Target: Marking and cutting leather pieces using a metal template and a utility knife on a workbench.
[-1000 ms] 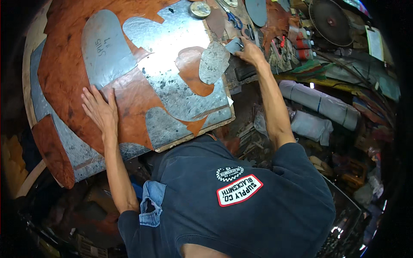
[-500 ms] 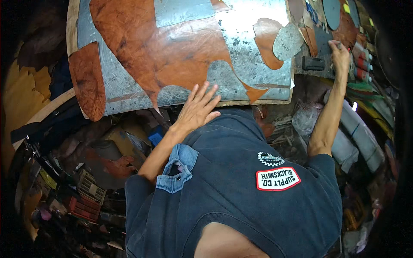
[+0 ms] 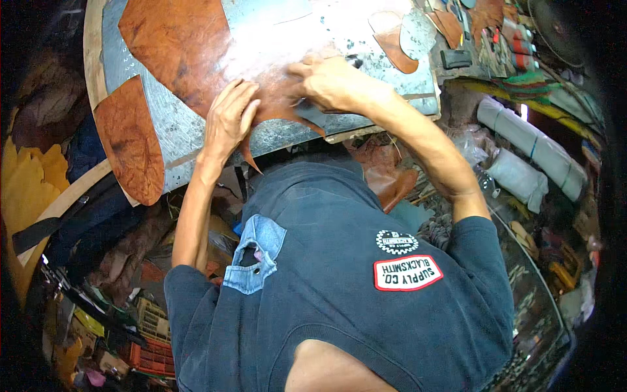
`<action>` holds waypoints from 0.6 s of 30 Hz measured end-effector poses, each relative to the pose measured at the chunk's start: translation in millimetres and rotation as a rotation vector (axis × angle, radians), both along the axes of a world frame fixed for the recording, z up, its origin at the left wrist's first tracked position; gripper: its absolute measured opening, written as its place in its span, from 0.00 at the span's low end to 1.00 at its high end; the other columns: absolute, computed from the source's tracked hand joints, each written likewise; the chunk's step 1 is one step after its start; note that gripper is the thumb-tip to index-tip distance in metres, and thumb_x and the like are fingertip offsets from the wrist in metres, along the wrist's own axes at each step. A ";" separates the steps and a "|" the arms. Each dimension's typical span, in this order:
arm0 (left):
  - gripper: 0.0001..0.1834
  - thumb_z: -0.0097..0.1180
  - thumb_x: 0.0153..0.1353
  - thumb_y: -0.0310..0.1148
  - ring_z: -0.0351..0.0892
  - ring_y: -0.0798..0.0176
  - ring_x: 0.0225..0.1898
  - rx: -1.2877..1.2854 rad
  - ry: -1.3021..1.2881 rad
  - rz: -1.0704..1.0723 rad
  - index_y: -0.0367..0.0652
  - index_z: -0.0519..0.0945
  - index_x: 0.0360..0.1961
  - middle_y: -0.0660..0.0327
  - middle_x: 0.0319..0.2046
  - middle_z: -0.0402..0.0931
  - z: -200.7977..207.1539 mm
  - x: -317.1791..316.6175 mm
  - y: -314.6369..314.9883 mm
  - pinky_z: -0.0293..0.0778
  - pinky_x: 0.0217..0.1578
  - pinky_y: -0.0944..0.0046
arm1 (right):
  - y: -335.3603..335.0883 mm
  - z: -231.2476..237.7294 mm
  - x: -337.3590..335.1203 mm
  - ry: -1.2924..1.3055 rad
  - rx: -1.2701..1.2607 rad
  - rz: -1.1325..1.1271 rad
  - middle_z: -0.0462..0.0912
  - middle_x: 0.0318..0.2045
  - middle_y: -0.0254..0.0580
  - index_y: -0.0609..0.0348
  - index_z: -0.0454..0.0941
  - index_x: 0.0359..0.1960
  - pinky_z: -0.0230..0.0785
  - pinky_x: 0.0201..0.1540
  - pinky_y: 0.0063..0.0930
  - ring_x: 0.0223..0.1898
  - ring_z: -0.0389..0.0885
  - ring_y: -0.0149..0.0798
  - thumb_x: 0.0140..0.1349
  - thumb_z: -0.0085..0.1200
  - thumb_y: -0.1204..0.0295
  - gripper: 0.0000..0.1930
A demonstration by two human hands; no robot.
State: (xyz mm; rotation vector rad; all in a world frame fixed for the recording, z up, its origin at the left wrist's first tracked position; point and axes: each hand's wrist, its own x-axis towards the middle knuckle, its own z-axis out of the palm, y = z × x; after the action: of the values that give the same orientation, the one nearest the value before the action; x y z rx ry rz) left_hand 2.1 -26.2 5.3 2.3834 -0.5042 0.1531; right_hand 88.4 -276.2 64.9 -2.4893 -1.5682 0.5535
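Note:
A large brown leather hide point(image 3: 173, 55) with cut-out edges lies on the grey metal-topped table point(image 3: 179, 134). My left hand point(image 3: 228, 117) rests on the hide near the table's front edge, fingers stretched and fairly close together. Beside it on the right, my right hand point(image 3: 330, 81) is closed low over the hide. Its fingers are bent and partly smeared by motion and glare, so whatever they hold cannot be made out. A narrow strip of the hide hangs past the table edge below my left hand.
An oval brown leather piece point(image 3: 130, 144) overhangs the table's left side. At the right lie a curved leather piece point(image 3: 392, 52), a grey rounded template point(image 3: 418, 32) and a black block point(image 3: 455, 59). Wrapped rolls point(image 3: 532, 147) lean at the right; crates point(image 3: 153, 356) stand lower left.
My right hand has come from the far right side area to the hide in the middle. My left hand has shifted left on the hide. The hide's lower edge appears shifted.

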 end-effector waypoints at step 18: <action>0.26 0.66 0.56 0.42 0.59 0.47 0.69 0.139 0.041 -0.298 0.44 0.79 0.54 0.57 0.63 0.70 -16.3 4.0 -22.1 0.49 0.68 0.40 | -18.3 -27.3 -141.2 0.100 0.239 -1.050 0.72 0.31 0.44 0.46 0.77 0.55 0.71 0.33 0.43 0.31 0.77 0.50 0.59 0.62 0.62 0.21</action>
State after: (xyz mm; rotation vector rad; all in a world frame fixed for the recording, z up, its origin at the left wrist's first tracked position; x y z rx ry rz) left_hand 6.1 -48.3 -11.0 2.4059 -0.8661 -0.0671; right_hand -52.8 -294.6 37.6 -2.5670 -0.1364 0.2726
